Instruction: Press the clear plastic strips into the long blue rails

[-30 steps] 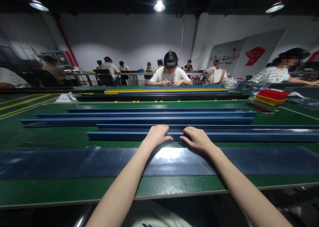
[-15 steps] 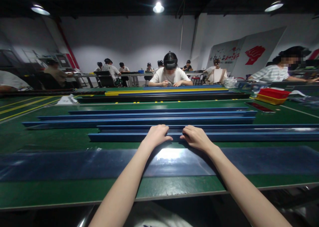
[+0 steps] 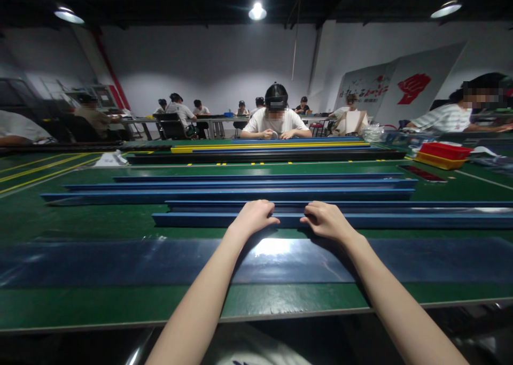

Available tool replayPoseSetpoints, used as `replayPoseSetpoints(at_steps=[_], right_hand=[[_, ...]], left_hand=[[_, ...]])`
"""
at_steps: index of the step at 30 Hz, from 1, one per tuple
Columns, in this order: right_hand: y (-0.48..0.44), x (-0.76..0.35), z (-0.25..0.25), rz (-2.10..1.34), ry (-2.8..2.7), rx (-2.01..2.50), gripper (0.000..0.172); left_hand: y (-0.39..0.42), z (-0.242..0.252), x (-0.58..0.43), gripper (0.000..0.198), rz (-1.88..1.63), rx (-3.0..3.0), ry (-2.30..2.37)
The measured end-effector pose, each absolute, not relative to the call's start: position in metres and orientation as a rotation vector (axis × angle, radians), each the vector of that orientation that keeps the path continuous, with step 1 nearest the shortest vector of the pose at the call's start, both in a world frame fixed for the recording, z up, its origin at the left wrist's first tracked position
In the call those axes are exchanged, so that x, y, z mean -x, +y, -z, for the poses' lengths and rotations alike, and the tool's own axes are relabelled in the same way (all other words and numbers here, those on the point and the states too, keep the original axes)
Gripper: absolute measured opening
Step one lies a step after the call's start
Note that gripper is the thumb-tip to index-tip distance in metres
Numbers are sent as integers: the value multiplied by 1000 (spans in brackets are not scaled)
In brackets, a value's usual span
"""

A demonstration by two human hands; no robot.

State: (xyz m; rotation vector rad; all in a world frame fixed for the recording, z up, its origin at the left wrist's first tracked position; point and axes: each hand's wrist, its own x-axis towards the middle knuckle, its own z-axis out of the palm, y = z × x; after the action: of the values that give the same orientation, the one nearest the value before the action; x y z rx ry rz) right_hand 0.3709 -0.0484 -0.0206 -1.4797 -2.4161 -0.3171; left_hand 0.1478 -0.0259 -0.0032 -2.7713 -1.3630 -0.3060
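Note:
A long blue U-shaped channel strip point(image 3: 224, 220) lies across the green table in front of me. My left hand point(image 3: 255, 215) has its fingers hooked over into the channel, the thumb along its near wall. A short way to the right, my right hand point(image 3: 326, 218) grips the same strip likewise, fingers curled and thumb on the near side. The fingertips of both hands are partly hidden. Between the strip and my body, a flat, shiny, clear sheet point(image 3: 120, 261) stretches along the table beneath my forearms.
More blue channel strips point(image 3: 120, 195) lie just beyond. Farther back are black strips point(image 3: 280, 155) and yellow strips point(image 3: 208, 148), with a co-worker point(image 3: 276, 119) seated behind them. At the right stand red and yellow trays point(image 3: 443, 155) and a dark red flat object point(image 3: 425, 173). The table's front edge point(image 3: 296, 315) is close.
The gripped blue channel strip has slid slightly to the right, and my right hand has moved right with it. My left hand has barely moved. The whole view has shifted a little.

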Motion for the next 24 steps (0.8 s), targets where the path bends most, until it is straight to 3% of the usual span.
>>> replayPoseSetpoints(at_steps=[24], right_hand=[[-48,-360,29,402,-2481,1408,30]], left_hand=[[-29,2,-151,21,232,2727,-1354]])
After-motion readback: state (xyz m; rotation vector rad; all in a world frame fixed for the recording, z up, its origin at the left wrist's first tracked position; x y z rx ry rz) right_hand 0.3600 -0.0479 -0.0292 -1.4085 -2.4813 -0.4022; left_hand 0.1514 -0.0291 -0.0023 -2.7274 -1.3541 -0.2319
